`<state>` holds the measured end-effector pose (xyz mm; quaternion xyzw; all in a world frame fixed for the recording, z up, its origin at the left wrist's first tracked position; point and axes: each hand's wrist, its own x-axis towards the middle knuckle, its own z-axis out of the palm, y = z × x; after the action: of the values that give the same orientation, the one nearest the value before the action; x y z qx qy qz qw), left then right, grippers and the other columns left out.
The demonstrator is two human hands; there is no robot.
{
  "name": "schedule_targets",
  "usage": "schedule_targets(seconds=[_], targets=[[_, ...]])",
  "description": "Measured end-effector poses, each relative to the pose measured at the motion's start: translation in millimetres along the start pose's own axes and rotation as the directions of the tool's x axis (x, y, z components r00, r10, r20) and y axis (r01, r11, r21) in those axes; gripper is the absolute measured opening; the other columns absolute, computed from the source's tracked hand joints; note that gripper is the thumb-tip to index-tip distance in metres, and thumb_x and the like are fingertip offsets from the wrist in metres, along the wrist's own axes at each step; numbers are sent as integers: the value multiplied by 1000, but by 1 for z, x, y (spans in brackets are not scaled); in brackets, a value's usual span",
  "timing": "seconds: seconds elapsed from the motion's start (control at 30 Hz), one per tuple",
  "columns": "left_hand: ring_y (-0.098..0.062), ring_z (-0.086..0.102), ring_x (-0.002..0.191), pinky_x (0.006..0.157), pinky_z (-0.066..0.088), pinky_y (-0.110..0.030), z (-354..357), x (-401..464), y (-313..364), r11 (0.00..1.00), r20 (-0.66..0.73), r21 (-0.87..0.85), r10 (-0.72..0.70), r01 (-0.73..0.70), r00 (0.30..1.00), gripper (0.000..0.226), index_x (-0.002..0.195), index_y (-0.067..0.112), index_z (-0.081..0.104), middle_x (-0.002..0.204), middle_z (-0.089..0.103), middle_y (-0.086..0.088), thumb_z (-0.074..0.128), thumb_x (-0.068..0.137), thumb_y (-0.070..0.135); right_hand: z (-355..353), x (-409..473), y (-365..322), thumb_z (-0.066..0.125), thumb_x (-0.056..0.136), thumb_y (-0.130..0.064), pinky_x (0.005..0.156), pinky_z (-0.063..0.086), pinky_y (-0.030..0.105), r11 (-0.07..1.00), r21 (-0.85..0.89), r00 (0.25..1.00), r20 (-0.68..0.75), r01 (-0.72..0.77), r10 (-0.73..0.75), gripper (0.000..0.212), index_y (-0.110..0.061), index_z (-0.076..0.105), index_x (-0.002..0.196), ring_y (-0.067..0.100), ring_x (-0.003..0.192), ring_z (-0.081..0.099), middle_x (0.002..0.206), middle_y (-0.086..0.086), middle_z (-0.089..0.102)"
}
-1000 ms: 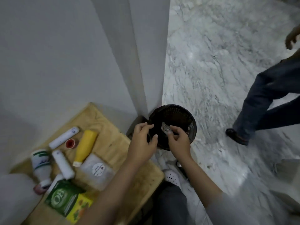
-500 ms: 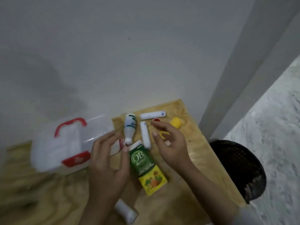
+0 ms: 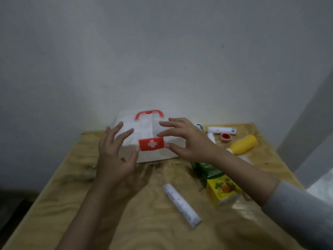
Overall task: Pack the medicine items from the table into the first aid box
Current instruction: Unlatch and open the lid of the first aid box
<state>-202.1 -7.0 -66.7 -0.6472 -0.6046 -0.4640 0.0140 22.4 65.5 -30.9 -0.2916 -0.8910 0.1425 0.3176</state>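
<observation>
Now, having left the bin, both empty hands, left hand (image 3: 115, 156) and right hand (image 3: 187, 141), are spreading open around the closed first aid box (image 3: 153, 156) at the table's (image 3: 72, 204) back, reaching for its red latch (image 3: 151, 144), so packing is only beginning.

First aid box (image 3: 149, 141) closed on wooden table (image 3: 144, 222), red cross latch (image 3: 151, 144) between both hands' fingertips. Left hand (image 3: 115, 154) spread, empty; right hand (image 3: 187, 139) spread, empty. White tube (image 3: 182, 204) nearer than the fingers; green-yellow carton (image 3: 219, 184) under right forearm.

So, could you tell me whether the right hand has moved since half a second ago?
Yes. The right hand has moved left across the table, from above the green carton to the first aid box clasp.
</observation>
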Motion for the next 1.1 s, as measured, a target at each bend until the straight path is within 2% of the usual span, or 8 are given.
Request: schedule_targets(seconds=[0.1, 0.23, 0.33, 0.53, 0.67, 0.77, 0.93, 1.1], targets=[[-15, 36, 135, 104, 31, -23, 2, 1, -10, 997, 8, -72, 15, -15, 1000, 49, 124, 29, 57, 142, 41, 11, 68, 77, 28, 11, 2, 0, 66, 80, -31, 105, 32, 39, 998, -66, 1000, -26, 16, -18, 30, -23, 66, 110, 24, 131, 41, 137, 2, 54], [-15, 35, 133, 104, 34, -33, 11, 0, -17, 999, -17, -39, 32, -33, 999, 57, 127, 33, 52, 141, 36, 15, 73, 76, 19, 20, 1, 2, 75, 70, -32, 102, 35, 44, 977, -209, 998, -33, 39, -47, 41, -23, 65, 109, 29, 127, 42, 137, 4, 53], [-22, 34, 133, 102, 34, -33, 16, -1, -19, 1000, -22, 6, 26, -26, 999, 59, 129, 33, 47, 144, 38, 6, 73, 77, 21, 27, 2, 4, 79, 65, -33, 97, 38, 49, 932, -356, 996, -34, 67, -84, 49, -21, 62, 109, 33, 122, 47, 133, 9, 56], [-28, 37, 132, 100, 35, -36, 17, 0, -21, 998, -22, 58, 37, -36, 999, 59, 130, 31, 47, 146, 40, -3, 72, 77, 27, 35, 6, 9, 68, 77, -35, 91, 47, 50, 874, -477, 981, -102, 98, -165, 33, -17, 65, 104, 35, 113, 56, 123, 13, 63], [-28, 37, 133, 102, 34, -37, 16, 1, -21, 998, -31, 41, 49, -47, 998, 56, 130, 27, 51, 146, 41, -4, 69, 77, 31, 32, 5, 12, 63, 79, -41, 95, 44, 48, 896, -424, 980, -75, 133, -182, 37, -18, 65, 107, 32, 117, 54, 127, 10, 61], [-24, 35, 135, 99, 36, -32, 18, 1, -24, 999, -54, 22, 50, -49, 997, 60, 130, 30, 48, 148, 37, -2, 75, 76, 35, 29, 4, 8, 62, 82, -43, 98, 44, 43, 946, -305, 978, -136, 109, -157, 37, -18, 66, 109, 25, 118, 55, 125, 5, 63], [-24, 32, 137, 93, 44, -32, 22, 1, -16, 995, -105, -34, -97, 94, 990, 70, 134, 36, 41, 152, 27, -5, 74, 73, 47, 25, 13, -3, 58, 85, -37, 91, 48, 35, 984, -171, 963, -252, 55, -98, 37, -12, 66, 110, 22, 104, 62, 111, 5, 70], [-25, 34, 136, 88, 42, -29, 25, 4, -8, 981, -116, -56, -190, 185, 975, 70, 136, 35, 39, 153, 29, -5, 71, 76, 48, 32, 16, -3, 56, 86, -35, 94, 47, 39, 995, -92, 944, -331, -24, -8, 37, -10, 61, 113, 23, 108, 61, 112, 8, 69]])
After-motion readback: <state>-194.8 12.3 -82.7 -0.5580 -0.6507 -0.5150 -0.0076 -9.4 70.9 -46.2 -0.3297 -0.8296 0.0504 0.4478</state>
